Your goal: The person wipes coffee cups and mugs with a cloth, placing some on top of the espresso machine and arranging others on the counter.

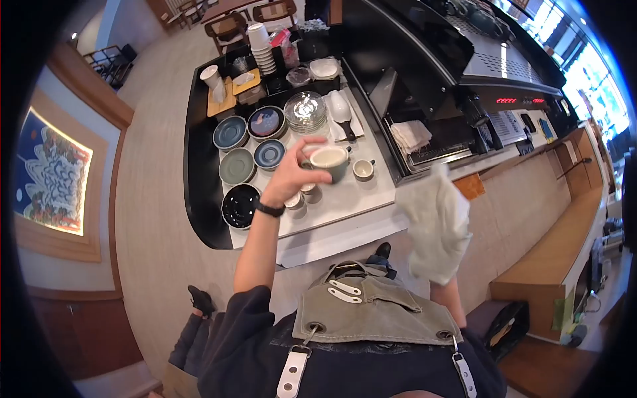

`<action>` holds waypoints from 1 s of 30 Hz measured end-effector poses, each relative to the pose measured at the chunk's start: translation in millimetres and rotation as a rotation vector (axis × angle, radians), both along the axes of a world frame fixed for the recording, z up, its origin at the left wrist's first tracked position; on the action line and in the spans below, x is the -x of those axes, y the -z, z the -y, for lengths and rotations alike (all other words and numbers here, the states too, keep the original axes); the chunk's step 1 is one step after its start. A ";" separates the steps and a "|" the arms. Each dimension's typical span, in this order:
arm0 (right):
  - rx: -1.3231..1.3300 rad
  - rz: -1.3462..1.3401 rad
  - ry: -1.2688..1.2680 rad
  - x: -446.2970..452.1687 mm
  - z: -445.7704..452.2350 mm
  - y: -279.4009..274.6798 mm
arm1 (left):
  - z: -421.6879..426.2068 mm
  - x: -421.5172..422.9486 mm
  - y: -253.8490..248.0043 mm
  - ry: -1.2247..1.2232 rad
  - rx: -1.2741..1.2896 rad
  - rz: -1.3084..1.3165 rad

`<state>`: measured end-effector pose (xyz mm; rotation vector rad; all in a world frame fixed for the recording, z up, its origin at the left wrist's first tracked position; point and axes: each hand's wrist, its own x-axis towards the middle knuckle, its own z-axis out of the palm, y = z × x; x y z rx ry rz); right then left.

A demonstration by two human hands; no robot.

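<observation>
My left hand point(300, 171), with a dark band at the wrist, is closed around a green-grey cup point(337, 172) with a pale inside. It holds the cup tilted above the white counter point(358, 202). A whitish cloth point(434, 229) is in my right hand and drapes over it, so its fingers are hidden; only the forearm point(450, 302) shows below. Small white cups point(295, 202) stand partly hidden behind my left wrist. To the right of the held cup, another small cup point(363, 170) sits on the counter.
Stacked plates point(237, 166) and a black bowl point(240, 205) occupy the counter's left side. Glass plates point(306, 111) and a white scoop point(340, 106) lie farther back, near paper cups point(261, 50). An espresso machine point(464, 93) stands right. Another person's leg point(189, 341) shows lower left.
</observation>
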<state>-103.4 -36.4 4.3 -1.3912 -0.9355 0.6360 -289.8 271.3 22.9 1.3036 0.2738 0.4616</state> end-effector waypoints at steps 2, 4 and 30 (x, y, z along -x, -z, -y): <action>-0.148 0.498 -0.114 3.4 -33.4 -38.9 | 17.6 2.3 12.9 0.139 -0.097 0.073; -0.288 0.808 -0.155 20.0 -58.1 -50.8 | 56.3 -7.9 14.1 0.250 0.039 0.232; -0.037 1.163 0.328 -101.3 162.5 -16.7 | 288.5 -219.2 -65.8 0.431 0.486 0.003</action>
